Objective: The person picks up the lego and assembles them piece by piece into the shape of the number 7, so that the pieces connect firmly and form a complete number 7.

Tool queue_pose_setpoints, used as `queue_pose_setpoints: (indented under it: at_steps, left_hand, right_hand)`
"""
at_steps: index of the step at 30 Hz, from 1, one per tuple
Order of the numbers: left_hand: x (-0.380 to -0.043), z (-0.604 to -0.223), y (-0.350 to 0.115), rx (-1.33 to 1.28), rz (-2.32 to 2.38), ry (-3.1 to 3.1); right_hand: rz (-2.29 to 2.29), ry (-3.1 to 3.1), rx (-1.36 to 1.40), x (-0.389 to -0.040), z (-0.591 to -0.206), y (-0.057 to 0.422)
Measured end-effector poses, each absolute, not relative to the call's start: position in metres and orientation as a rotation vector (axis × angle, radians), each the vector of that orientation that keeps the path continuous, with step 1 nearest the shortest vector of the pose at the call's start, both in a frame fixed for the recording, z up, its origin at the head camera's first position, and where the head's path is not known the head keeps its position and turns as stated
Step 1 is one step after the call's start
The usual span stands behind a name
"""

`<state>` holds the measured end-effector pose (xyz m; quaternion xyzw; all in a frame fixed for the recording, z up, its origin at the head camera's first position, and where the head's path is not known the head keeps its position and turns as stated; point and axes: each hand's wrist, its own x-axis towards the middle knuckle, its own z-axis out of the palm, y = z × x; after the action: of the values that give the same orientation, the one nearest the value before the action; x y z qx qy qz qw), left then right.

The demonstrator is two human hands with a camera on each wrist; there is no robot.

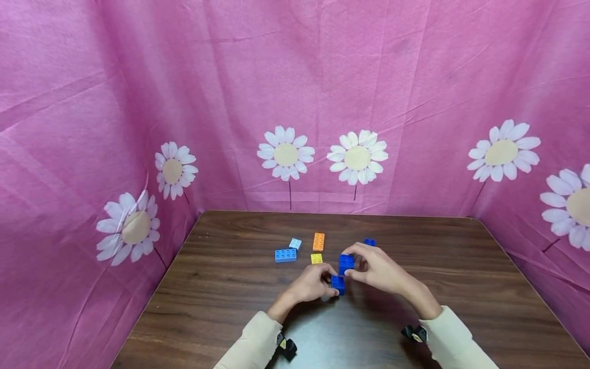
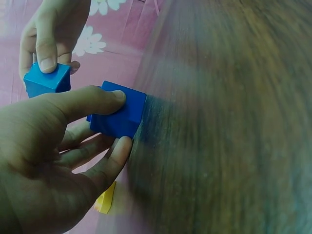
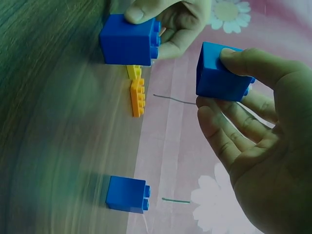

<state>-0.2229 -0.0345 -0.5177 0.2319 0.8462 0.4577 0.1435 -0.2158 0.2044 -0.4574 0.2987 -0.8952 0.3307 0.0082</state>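
Observation:
My left hand (image 1: 314,283) grips a dark blue toy building block (image 1: 338,285) by its sides, low at the tabletop, with the thumb on one face in the left wrist view. My right hand (image 1: 380,267) pinches a second dark blue block (image 1: 346,263) between thumb and fingers. In the right wrist view this second block (image 3: 222,73) is held up off the table, apart from the left hand's block (image 3: 129,40), its studs facing up. A third dark blue block (image 1: 370,242) stands behind the right hand, partly covered by it in the head view.
Beyond the left hand lie a yellow block (image 1: 316,259), a long orange block (image 1: 319,241), a light blue block (image 1: 295,244) and a longer blue block (image 1: 286,255). The brown wooden table (image 1: 221,287) ends at a pink flowered curtain (image 1: 322,77).

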Motion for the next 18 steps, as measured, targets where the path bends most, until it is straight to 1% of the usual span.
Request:
queue_pose_setpoints:
  at_steps: [18]
  left_hand:
    - [-0.225, -0.519, -0.037, 0.695, 1.319, 2.447]
  right_hand:
    - [1.045, -2.787, 1.062, -0.216, -0.467, 0.186]
